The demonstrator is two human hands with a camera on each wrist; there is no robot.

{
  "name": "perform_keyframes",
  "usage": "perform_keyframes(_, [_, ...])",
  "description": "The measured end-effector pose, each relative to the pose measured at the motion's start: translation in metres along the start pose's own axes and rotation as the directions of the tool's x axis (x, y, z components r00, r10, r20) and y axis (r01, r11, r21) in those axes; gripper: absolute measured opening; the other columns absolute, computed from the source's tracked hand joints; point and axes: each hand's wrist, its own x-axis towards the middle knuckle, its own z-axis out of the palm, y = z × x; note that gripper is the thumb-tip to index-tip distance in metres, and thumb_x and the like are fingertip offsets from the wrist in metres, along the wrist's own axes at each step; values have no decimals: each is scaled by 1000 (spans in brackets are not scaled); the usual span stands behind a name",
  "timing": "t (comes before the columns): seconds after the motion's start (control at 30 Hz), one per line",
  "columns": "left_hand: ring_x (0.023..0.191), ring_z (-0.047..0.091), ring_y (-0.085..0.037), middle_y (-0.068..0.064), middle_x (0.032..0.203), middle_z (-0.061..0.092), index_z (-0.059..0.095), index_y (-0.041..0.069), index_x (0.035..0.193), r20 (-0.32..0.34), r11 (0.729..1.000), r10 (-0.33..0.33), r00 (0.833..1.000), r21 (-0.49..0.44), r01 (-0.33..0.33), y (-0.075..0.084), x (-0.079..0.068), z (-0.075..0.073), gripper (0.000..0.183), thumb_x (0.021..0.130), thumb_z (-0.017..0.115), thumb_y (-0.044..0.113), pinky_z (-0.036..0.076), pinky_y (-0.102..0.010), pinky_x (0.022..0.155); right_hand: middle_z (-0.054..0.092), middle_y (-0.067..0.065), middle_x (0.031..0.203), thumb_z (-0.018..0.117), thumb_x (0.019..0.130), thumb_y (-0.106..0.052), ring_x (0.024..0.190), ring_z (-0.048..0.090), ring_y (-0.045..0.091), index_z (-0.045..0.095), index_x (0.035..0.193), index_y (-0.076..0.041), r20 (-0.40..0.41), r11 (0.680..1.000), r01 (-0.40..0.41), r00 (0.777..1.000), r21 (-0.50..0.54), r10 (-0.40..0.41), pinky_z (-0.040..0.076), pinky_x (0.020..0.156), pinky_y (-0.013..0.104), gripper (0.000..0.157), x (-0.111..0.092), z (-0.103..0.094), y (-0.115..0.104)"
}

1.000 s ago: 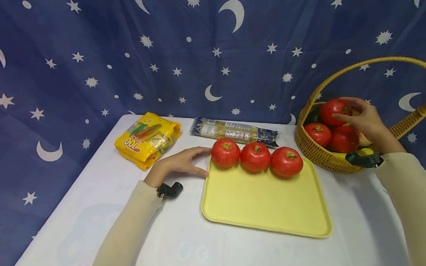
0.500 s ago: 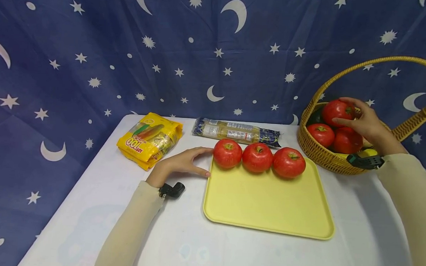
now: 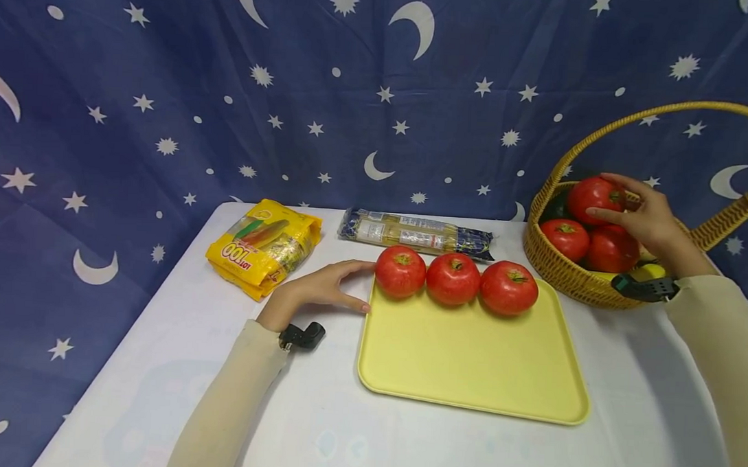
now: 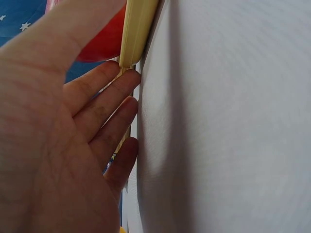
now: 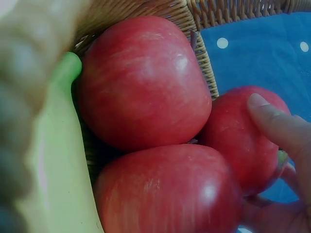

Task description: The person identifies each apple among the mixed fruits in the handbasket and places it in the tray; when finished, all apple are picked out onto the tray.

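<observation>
My right hand (image 3: 643, 215) grips a red apple (image 3: 592, 200) over the wicker basket (image 3: 558, 278), thumb and fingers on opposite sides of it. In the right wrist view two more apples (image 5: 146, 82) lie close beneath, next to a yellow banana (image 5: 60, 160) with a green tip. The left hand (image 3: 322, 287) lies with spread fingers at the left rim of the yellow tray (image 3: 475, 361). Its thumb and forefinger tips are right at that rim, and the left wrist view shows the tray's edge (image 4: 136, 34) beside the fingers. Three apples (image 3: 453, 279) stand in a row along the tray's far side.
A yellow sweets bag (image 3: 265, 247) lies at the back left of the white table (image 3: 293, 409). Behind the tray lies a long see-through packet (image 3: 417, 233) with blue ends. The basket's tall handle (image 3: 663, 109) arches over its contents. A dark blue curtain (image 3: 329, 108) hangs behind.
The whole head view has shifted slightly. Both hands keep nearly the same places, the left at the tray rim and the right holding the apple over the basket.
</observation>
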Motion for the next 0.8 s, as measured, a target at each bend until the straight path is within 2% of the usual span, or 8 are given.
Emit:
perform_keyframes(0.2, [145, 28, -23, -4, 155, 38, 39, 13, 149, 0, 1000, 9, 1000, 12, -9, -1, 0, 0, 85, 79, 82, 35, 23, -42, 120, 23, 5, 157, 70, 90, -35, 119, 37, 27, 33, 151, -39, -27, 1000, 15, 1000, -9, -15, 31, 104, 72, 72, -1, 0, 0])
perform_keyframes(0.43, [145, 29, -24, -6, 154, 38, 40, 11, 149, -2, 1000, 15, 1000, 5, -15, 0, -2, 0, 84, 80, 82, 34, 23, -43, 120, 24, 9, 155, 69, 91, -36, 122, 37, 32, 31, 152, -39, -18, 999, 30, 999, -24, -30, 34, 101, 71, 72, -3, 0, -4])
perform_keyframes(0.6, [145, 29, -24, -6, 154, 38, 40, 11, 149, -3, 1000, 11, 1000, 6, -11, 2, -3, -1, 84, 80, 82, 34, 22, -43, 120, 23, 8, 156, 68, 92, -35, 125, 37, 32, 30, 152, -38, -15, 999, 40, 999, -35, -41, 40, 101, 64, 72, -6, 0, -8])
perform_keyframes(0.7, [145, 28, -24, -6, 154, 38, 40, 11, 149, -2, 1000, 12, 1000, 8, -12, 1, -3, 0, 84, 80, 82, 33, 22, -43, 120, 24, 7, 155, 69, 91, -33, 124, 39, 33, 32, 152, -37, -24, 998, 50, 998, -40, -51, 51, 93, 37, 71, -7, -1, -10])
perform_keyframes(0.77, [145, 28, -24, -6, 154, 38, 40, 11, 149, -2, 1000, 11, 1000, 10, -11, 1, -3, 0, 84, 80, 82, 34, 22, -43, 120, 25, 7, 155, 69, 91, -31, 124, 39, 34, 33, 152, -36, -30, 998, 57, 998, -35, -58, 48, 81, 18, 71, -8, 0, -11])
perform_keyframes(0.8, [145, 28, -23, -6, 155, 38, 40, 12, 149, -2, 1000, 11, 1000, 10, -11, 1, -2, 0, 84, 80, 82, 34, 22, -42, 120, 25, 7, 155, 69, 91, -31, 124, 38, 34, 33, 152, -36, -31, 998, 60, 998, -27, -61, 46, 76, 12, 71, -8, 0, -11])
